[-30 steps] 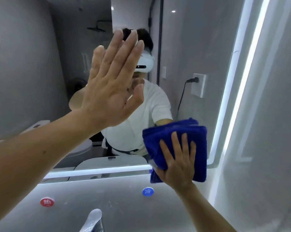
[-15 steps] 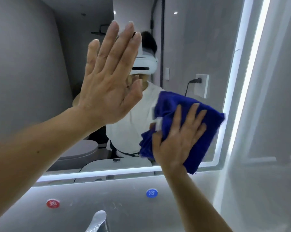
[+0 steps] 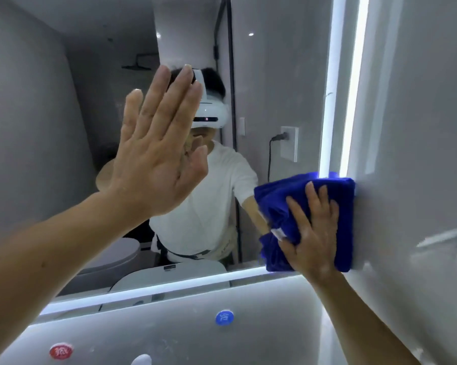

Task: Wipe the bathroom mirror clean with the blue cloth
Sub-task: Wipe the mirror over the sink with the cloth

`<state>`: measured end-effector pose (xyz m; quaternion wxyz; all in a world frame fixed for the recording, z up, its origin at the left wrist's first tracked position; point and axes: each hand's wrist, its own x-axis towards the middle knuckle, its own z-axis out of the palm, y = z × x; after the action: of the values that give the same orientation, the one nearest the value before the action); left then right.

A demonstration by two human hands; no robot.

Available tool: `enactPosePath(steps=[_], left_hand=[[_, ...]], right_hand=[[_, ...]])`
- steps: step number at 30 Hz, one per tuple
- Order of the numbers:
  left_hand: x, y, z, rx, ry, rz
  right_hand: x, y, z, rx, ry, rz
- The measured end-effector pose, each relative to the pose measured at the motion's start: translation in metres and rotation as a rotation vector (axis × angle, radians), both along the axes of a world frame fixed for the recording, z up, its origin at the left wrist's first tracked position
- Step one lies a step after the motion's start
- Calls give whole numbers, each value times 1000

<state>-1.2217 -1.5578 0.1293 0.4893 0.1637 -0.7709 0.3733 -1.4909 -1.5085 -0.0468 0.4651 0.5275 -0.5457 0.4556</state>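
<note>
At 7 o'clock, on the grey panel below the glass, sits a red disc, with a pale tap tip at 6 o'clock. Higher, near 10 o'clock, the left hand is raised with its palm facing the mirror. Its 4 fingers are straight and close together, the thumb is out, and it holds nothing. It looks placed to steady the body during the reach, though I cannot tell whether the palm actually touches the glass. A blue disc sits on the panel at 5 o'clock. Toward 4 o'clock the blue cloth, folded into a thick pad, lies flat on the mirror's lower right corner, covering the lit strip there and touching the side wall. The right hand presses on it with fingers spread and nearly straight, not curled round it, probably to spread pressure across the pad. This seems to be edge work along the border.
</note>
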Motion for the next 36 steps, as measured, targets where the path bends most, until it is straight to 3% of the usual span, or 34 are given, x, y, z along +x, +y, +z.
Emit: enactPosePath(steps=[4, 7, 14, 17, 21, 27, 29, 32, 36], left_hand=[[-15, 3, 6, -24, 2, -45], [-20, 2, 3, -3, -2, -48], [-19, 0, -8, 31, -21, -31], [-17, 1, -5, 42, -25, -36], [-18, 5, 4, 27, -25, -49], [-17, 12, 18, -10, 9, -65], [-15, 14, 22, -18, 17, -68], [-14, 14, 25, 5, 32, -46], [-12, 14, 30, 18, 38, -38]], right_hand=[[4, -4, 60, -132, -112, 4], [6, -7, 60, -156, -123, -20], [-8, 0, -80, 37, -45, -58], [-17, 7, -100, 108, -1, -23], [0, 10, -55, 65, -176, 87], [8, -1, 141, -73, -196, -50], [14, -3, 174, -97, -223, -74], [15, -4, 170, -93, -187, -112], [10, -2, 93, -20, -157, -123]])
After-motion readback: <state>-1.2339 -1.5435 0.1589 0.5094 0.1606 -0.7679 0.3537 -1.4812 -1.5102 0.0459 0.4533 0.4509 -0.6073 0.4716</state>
